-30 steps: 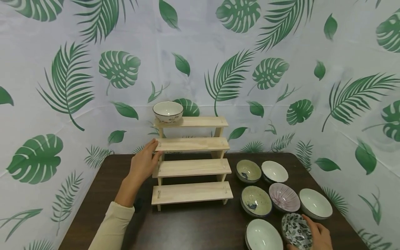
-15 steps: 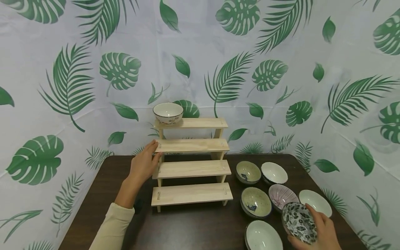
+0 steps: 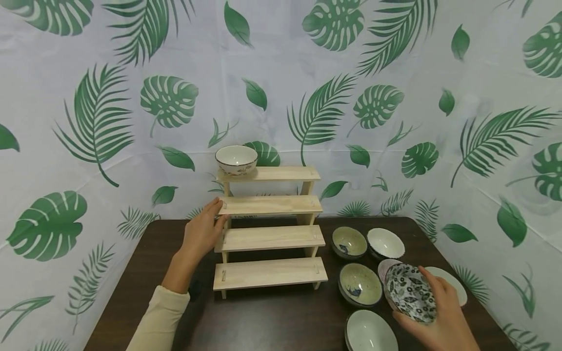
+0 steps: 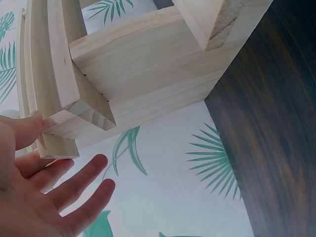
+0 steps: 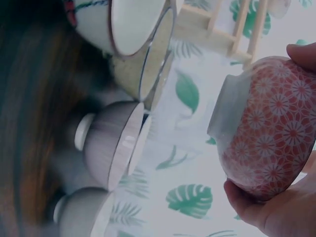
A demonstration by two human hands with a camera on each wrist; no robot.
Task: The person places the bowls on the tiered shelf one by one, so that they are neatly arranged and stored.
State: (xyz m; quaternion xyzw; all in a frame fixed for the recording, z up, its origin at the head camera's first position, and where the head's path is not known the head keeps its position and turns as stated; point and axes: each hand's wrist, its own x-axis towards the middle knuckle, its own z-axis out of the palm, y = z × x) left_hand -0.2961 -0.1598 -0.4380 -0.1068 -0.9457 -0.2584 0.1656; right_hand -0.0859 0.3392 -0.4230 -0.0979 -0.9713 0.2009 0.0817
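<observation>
My left hand [image 3: 202, 233] pinches the left end of the second board from the top of a four-step wooden display rack [image 3: 270, 204]. In the left wrist view its thumb and index finger lie on either side of the board end [image 4: 58, 147], other fingers spread. On the right, my right hand [image 3: 445, 317] grips a small bowl [image 3: 410, 292] by its sides, tilted and raised over the other bowls. Its inside has a black-and-white floral pattern; the right wrist view shows red flowers outside and a pale foot. A white bowl with a dark rim [image 3: 236, 160] stands on the top step.
Several bowls stand at the table's right: two green-beige bowls [image 3: 360, 283], a white one [image 3: 386, 243], a pale one at the front [image 3: 371, 331], and a pink one [image 3: 388, 265] partly hidden. Another pale bowl [image 3: 454, 282] sits behind my right hand. Leaf-patterned cloth [image 3: 272, 73] encloses the dark table [image 3: 263, 321].
My right hand has lifted the floral bowl off the table and brought it up and slightly left, now overlapping the pink bowl. My left hand stays at the rack.
</observation>
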